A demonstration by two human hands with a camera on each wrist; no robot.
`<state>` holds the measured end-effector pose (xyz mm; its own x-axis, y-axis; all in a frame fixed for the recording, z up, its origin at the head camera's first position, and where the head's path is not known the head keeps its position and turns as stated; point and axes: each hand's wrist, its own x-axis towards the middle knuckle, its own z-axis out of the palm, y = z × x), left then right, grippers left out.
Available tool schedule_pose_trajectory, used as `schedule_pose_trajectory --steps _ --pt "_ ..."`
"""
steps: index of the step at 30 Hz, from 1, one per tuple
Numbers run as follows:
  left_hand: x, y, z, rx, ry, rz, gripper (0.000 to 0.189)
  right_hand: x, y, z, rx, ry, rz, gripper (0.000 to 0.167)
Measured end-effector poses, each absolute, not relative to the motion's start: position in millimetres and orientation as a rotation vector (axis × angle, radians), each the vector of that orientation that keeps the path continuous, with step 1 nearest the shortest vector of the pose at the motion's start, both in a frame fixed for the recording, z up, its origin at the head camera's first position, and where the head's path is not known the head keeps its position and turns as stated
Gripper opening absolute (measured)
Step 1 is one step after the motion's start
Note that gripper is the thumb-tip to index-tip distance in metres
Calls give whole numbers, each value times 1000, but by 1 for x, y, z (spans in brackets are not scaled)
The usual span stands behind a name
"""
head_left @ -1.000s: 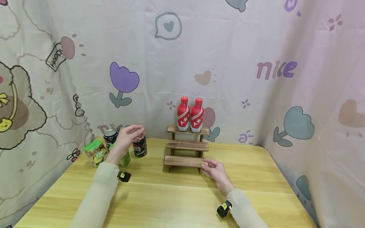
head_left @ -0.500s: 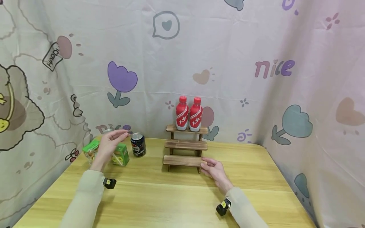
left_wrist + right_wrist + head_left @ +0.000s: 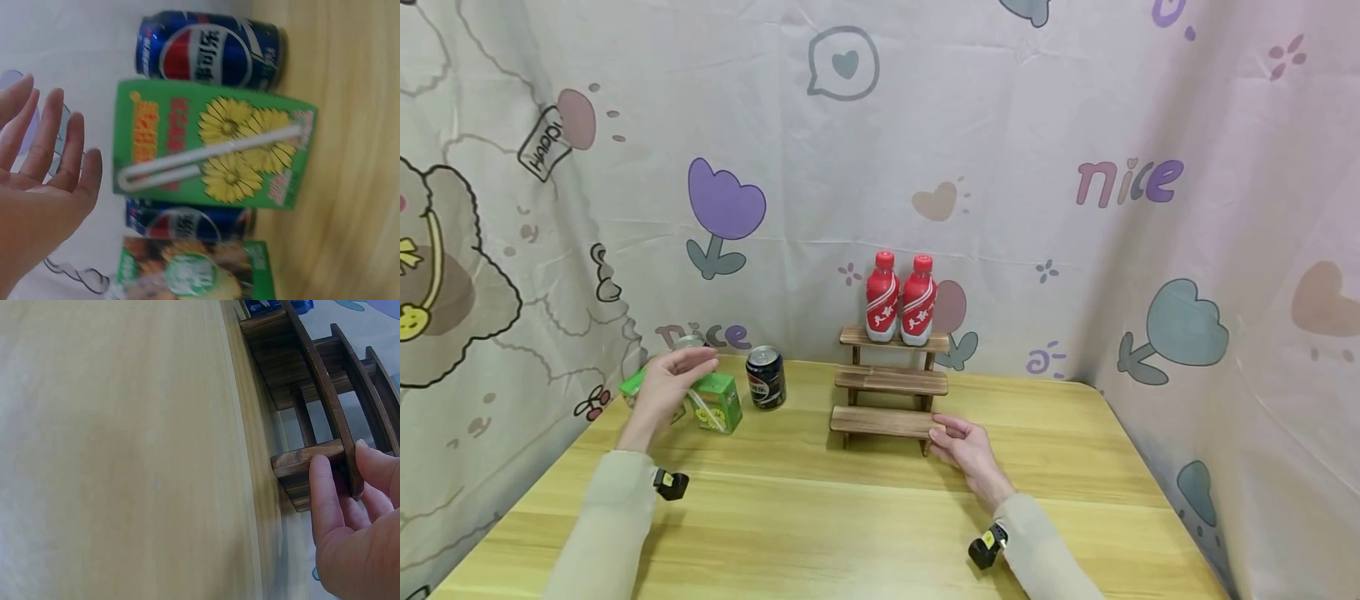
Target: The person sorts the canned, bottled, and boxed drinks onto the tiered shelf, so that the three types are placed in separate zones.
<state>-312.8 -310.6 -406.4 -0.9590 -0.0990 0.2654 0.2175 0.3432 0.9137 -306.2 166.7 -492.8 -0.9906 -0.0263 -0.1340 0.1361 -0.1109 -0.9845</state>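
My left hand hovers at the left of the table with its fingers loosely extended, holding nothing. It is nearest the green drink carton, which has a white straw on its side, and it partly covers another green carton and a can behind. A dark blue cola can stands to the right of these. My right hand pinches the right end of the lowest step of a three-step wooden stand, thumb on top and fingers beneath. Two red bottles stand upright on its top step.
A printed curtain hangs behind the table and along both sides. The wooden table reaches toward me in front of the stand. In the left wrist view, the cans and cartons stand close together in a row.
My left hand has moved left, from near the blue can to over the cartons, uncovering the green carton with the straw. My right hand stays on the stand.
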Motion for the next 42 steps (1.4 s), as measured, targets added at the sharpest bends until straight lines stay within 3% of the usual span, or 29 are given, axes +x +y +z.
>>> schedule_pose_trajectory --steps 8,19,32,42 --pt "-317 -323 -421 -46 -2549 -1494 63 -307 168 -493 109 2024 -2264 46" --pt "-321 -334 -432 -195 -2632 -1624 74 -308 170 -494 59 2018 -2277 46" --pt "-322 -338 -439 -157 -2670 -1660 75 -307 170 -497 79 2027 -2262 46" --pt "-320 -339 -442 -168 -2572 -1741 65 -306 168 -494 65 2033 -2271 43"
